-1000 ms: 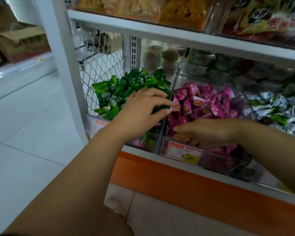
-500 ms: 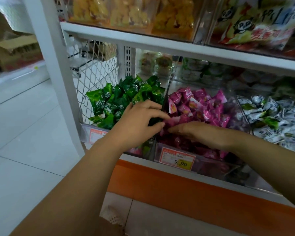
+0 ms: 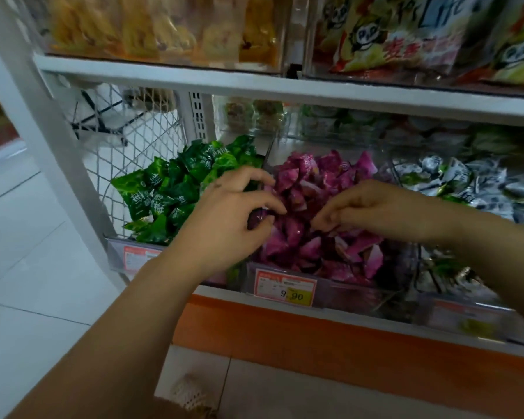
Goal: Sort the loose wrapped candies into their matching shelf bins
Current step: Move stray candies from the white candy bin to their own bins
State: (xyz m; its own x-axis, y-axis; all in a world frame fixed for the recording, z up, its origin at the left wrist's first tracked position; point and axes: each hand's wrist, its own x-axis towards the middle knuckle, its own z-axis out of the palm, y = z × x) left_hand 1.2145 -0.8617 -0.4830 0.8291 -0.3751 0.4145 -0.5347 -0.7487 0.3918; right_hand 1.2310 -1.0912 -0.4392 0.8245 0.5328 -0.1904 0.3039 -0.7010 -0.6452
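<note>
A pale tiled floor (image 3: 28,267) lay to the left of a white shelf unit (image 3: 43,131) with an orange base band (image 3: 315,337) and a wire mesh side panel (image 3: 152,152). On the upper shelf board (image 3: 285,89) stood clear packs of yellow snacks (image 3: 164,25) and bright panda bags (image 3: 406,34), one showing the letters "Life" among red characters too blurred to read. Below, three clear bins sat side by side. The left bin (image 3: 118,252) held green candies (image 3: 179,189) printed with white characters, and its front carried an orange label (image 3: 136,258) with print too small to make out. The middle bin (image 3: 345,293) was heaped with magenta candies (image 3: 324,189) and bore a price tag (image 3: 285,287) reading "9.90". The right bin (image 3: 466,316) held silver-and-white candies (image 3: 466,182). More tubs at the back of the shelf were blurred. The left forearm crossed in front of the green bin's right corner. The left hand (image 3: 227,213) hung over the divider (image 3: 268,155) between the green and magenta bins, with its thumb and curled fingers pinching a dark purple candy (image 3: 256,217) at the edge of the magenta heap. The right hand (image 3: 372,207) hung palm down over the middle bin, its curled fingertips (image 3: 324,220) in the magenta pile. Whether they had hold of a sweet could not be told.
</note>
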